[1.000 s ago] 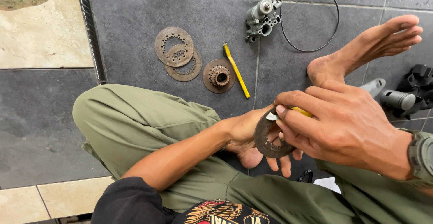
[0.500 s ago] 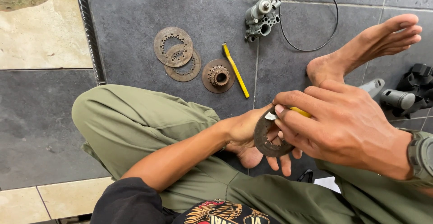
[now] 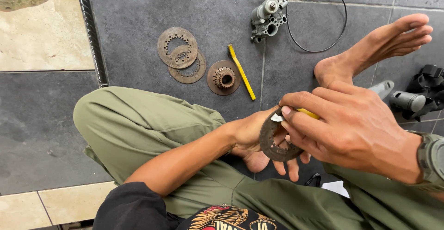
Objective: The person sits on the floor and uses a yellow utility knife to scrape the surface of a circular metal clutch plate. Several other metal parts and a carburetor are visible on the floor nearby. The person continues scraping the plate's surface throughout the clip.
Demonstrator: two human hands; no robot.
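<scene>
My left hand [image 3: 253, 133] holds a rusty round clutch plate [image 3: 274, 143] upright over my lap, fingers wrapped behind it. My right hand [image 3: 344, 123] presses a small tool with a yellow handle [image 3: 309, 114] against the plate's upper edge; the tool's tip is mostly hidden by my fingers. On the dark tiled floor ahead lie two stacked rusty plates [image 3: 179, 53] and a rusty hub plate [image 3: 224, 77], with a yellow-handled brush [image 3: 241, 71] beside it.
A grey carburettor [image 3: 268, 16] with a black cable [image 3: 323, 35] lies at the top. My bare foot [image 3: 374, 49] stretches to the right. Black and grey parts [image 3: 416, 98] sit at the right edge. A metal strip [image 3: 91, 31] separates dark and light tiles.
</scene>
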